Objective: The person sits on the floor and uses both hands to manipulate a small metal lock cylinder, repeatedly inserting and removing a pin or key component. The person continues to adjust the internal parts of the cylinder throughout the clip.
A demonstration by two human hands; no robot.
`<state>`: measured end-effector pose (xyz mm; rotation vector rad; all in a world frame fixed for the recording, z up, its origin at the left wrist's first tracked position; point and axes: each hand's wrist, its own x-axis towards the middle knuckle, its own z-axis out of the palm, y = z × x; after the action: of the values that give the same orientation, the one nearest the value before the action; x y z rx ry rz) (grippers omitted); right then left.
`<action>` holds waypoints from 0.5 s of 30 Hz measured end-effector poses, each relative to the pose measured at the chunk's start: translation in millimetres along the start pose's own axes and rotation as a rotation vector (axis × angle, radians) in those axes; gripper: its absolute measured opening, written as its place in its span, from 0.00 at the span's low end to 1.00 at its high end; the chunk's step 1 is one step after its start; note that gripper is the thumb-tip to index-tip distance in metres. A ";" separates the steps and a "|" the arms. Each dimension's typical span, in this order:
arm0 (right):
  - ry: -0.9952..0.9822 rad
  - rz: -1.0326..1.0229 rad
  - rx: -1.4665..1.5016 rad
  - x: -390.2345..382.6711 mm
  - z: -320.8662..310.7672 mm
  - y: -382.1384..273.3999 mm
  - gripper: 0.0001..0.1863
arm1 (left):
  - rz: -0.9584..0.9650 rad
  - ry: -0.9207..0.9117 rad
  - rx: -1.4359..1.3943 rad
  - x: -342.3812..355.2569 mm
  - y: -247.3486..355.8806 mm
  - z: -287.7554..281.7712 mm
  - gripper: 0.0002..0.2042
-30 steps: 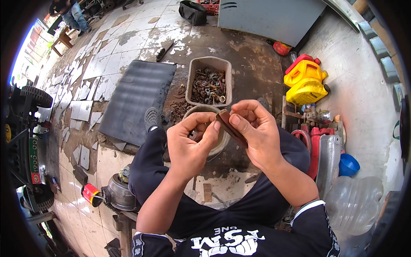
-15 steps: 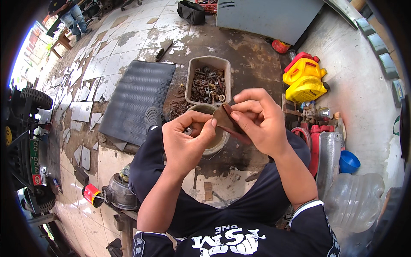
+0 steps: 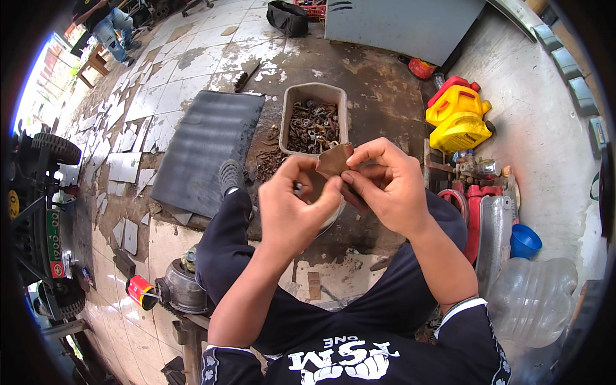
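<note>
A folded piece of brown sandpaper (image 3: 332,160) is up in front of me, over the bucket between my knees. My right hand (image 3: 391,192) pinches its right part between thumb and fingers. On the other side my left hand (image 3: 292,208) is closed, its index finger and thumb at the sheet's left and lower edge. A small shiny metal piece (image 3: 297,187) shows among the curled left fingers, too covered to name. The round bucket (image 3: 330,224) below is mostly hidden by my hands. Just beyond them stands a grey plastic tub (image 3: 346,122) of rusty nuts, bolts and washers.
A dark ribbed mat (image 3: 205,154) lies left of the tub, near my foot. Yellow jugs (image 3: 459,131), a blue funnel (image 3: 526,240) and a clear plastic bottle (image 3: 532,301) line the right side. Broken tiles (image 3: 125,163) cover the left floor. Another person (image 3: 109,29) stands far left.
My left hand has moved right and slightly up, bringing its thumb close to my right thumb. The sandpaper has turned and bunched between the fingers. The far person has shifted a little.
</note>
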<state>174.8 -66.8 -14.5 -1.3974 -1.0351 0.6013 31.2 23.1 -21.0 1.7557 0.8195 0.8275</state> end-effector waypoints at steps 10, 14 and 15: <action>-0.067 -0.103 -0.303 4.2 -16.9 -6.3 0.08 | -0.086 -0.181 -0.044 0.0 -9.9 -4.1 0.05; -0.082 -0.088 -0.262 0.8 -13.4 1.5 0.05 | -0.150 -0.120 -0.300 0.3 -3.1 -5.4 0.07; -0.075 -0.080 -0.260 0.7 -10.3 3.0 0.05 | -0.137 -0.127 -0.308 0.4 -3.8 -5.2 0.07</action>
<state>184.6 -70.9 -15.8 -1.5593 -1.2582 0.4755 26.6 27.0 -23.1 1.4482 0.6796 0.7023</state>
